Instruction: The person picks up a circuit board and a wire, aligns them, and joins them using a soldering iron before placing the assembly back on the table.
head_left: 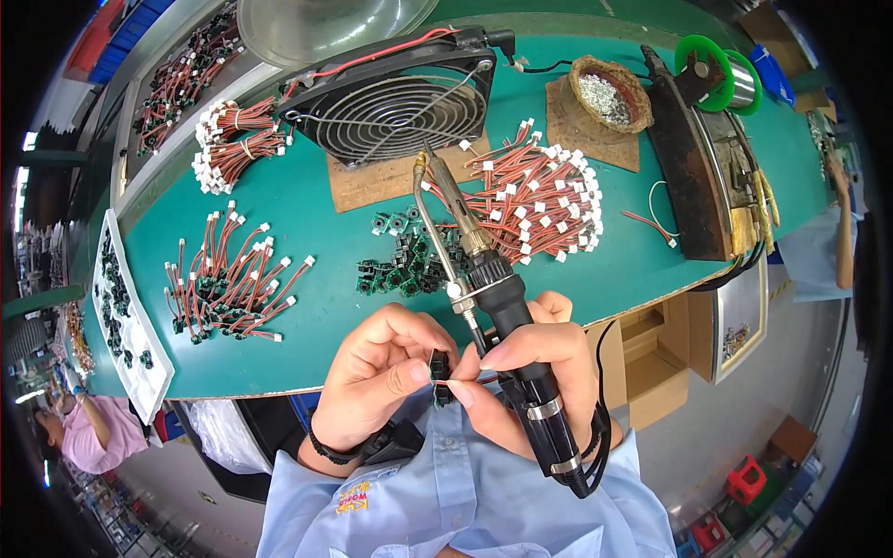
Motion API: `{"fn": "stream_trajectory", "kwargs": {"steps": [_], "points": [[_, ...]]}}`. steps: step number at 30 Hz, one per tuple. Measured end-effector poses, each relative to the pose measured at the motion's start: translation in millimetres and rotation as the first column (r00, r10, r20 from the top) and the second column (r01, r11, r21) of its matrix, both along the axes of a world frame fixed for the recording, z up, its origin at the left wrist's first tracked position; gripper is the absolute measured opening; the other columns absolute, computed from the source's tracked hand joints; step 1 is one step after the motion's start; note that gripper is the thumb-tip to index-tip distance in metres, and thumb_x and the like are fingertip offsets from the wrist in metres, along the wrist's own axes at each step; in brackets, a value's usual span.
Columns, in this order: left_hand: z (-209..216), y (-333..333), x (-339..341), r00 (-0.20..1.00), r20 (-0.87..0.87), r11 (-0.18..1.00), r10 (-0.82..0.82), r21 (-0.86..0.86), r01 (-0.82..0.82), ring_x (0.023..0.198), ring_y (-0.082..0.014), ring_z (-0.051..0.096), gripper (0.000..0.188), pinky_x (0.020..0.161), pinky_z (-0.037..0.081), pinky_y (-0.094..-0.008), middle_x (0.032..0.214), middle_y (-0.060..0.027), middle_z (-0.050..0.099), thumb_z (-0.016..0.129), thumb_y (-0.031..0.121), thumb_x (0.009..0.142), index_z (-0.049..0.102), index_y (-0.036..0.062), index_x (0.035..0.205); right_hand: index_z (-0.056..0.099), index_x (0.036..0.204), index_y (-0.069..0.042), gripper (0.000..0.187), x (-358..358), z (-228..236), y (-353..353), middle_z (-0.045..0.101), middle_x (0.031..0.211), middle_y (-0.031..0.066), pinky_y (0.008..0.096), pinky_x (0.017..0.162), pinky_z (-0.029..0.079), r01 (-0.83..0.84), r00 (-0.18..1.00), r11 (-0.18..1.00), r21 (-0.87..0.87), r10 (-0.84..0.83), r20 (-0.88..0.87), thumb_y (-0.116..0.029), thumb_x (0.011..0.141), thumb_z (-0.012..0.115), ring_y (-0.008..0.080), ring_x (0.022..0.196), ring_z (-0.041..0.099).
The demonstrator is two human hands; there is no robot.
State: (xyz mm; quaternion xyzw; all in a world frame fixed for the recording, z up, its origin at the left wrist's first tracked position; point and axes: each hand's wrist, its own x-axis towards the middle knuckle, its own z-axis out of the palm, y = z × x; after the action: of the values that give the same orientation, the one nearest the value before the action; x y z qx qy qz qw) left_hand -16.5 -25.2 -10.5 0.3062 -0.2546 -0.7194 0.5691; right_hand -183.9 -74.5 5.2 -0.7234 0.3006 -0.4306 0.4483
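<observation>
My left hand (372,377) is closed, pinching a small black component (440,365) with a bit of green on it, just in front of the bench edge. In my right hand (551,358) is a soldering iron (505,302) with a thin metal solder-feed tube along its barrel. Its tip points up and away, toward the fan. Between the right thumb and fingers runs a short red wire (486,379) that reaches the black component; whether it is joined there I cannot tell. Beyond the iron lie a heap of small black-and-green components (405,260) and a pile of red wires with white connectors (539,200).
A black fan (400,121) with a wire guard stands at the back. On the left are wired components (233,279), bundled wires (237,144) and a white tray (149,363). At right stand a bowl of metallic bits (609,98), a dark metal stand (688,158) and a solder spool (739,82).
</observation>
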Motion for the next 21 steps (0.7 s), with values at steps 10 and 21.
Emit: {"fn": "stream_trajectory", "kwargs": {"steps": [10,21], "points": [[-3,1,-1,1.0,0.023,1.0,0.017,-0.014,-0.017,0.087,-0.0137,0.053,0.02,0.077,0.042,-0.0284,0.096,-0.0095,0.055,0.057,0.011,0.088,0.048,0.0,0.101,0.055,0.091,-0.011,0.039,10,-5,2,0.059,0.077,-0.005,0.0283,0.062,0.027,0.164,0.979,0.986,-0.025,-0.159,0.128,0.001,0.058,0.075,0.0129,0.053,0.043],[-2,0,-1,1.0,0.005,1.0,0.001,-0.019,-0.001,0.087,-0.0136,0.053,0.019,0.077,0.042,-0.0282,0.096,-0.0096,0.055,0.057,0.009,0.088,0.048,-0.0002,0.101,0.042,0.099,-0.012,0.043,1,-2,0,0.064,0.08,-0.0002,0.0338,0.077,0.028,0.015,1.0,1.0,-0.006,-0.015,0.002,-0.001,0.07,0.071,0.0107,0.072,0.057]]}}
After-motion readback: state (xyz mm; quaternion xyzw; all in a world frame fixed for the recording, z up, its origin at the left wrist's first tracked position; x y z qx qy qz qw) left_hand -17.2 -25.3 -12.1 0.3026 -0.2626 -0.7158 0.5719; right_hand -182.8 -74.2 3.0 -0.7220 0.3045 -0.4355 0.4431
